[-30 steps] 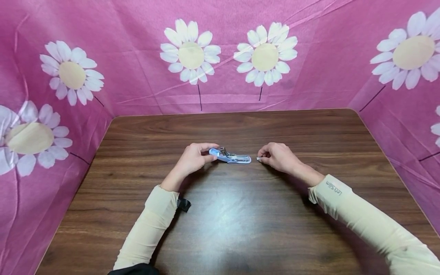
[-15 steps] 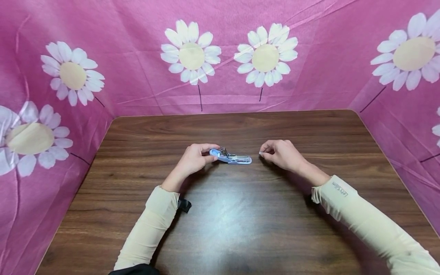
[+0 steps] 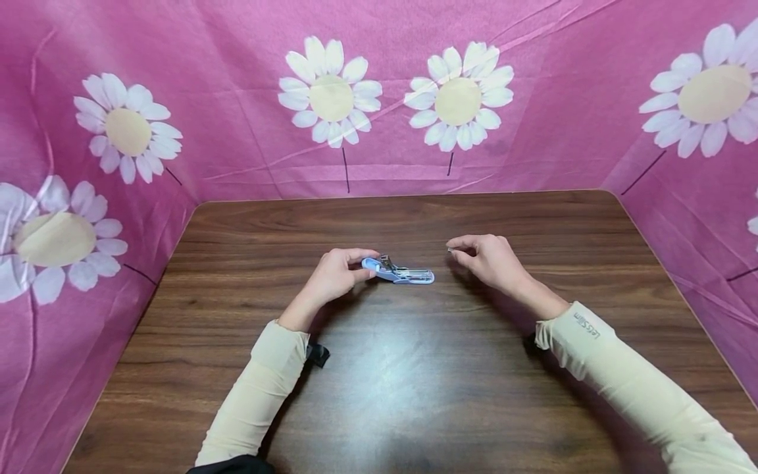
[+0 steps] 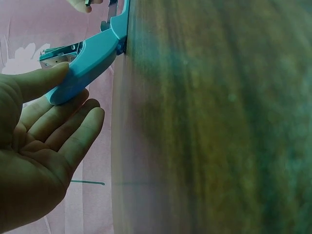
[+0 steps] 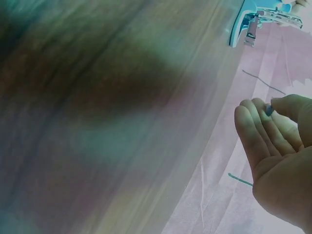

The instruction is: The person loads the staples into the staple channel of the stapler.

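Blue stapler (image 3: 398,271) lies opened out near the middle of the wooden counter (image 3: 414,368), its magazine channel facing up. Left hand (image 3: 334,273) steadies the handle end: thumb and forefinger pinch the blue tip, remaining fingers (image 4: 58,131) relaxed and nearly straight beneath it, as the left wrist view shows. Right hand (image 3: 488,260) hovers just right of the stapler, clear of it and raised off the counter, thumb and forefinger closed on a small thin piece (image 3: 449,249), probably a strip of staples, too small to confirm; in the right wrist view the other fingers (image 5: 256,129) curl loosely round a small dark bit at the thumb tip. Judgement: the step in hand looks like loading the channel. To do it well, keep the left grip firm so the body cannot slide, line the strip up parallel with the channel, legs down, and lower it in flat rather than at a tilt.
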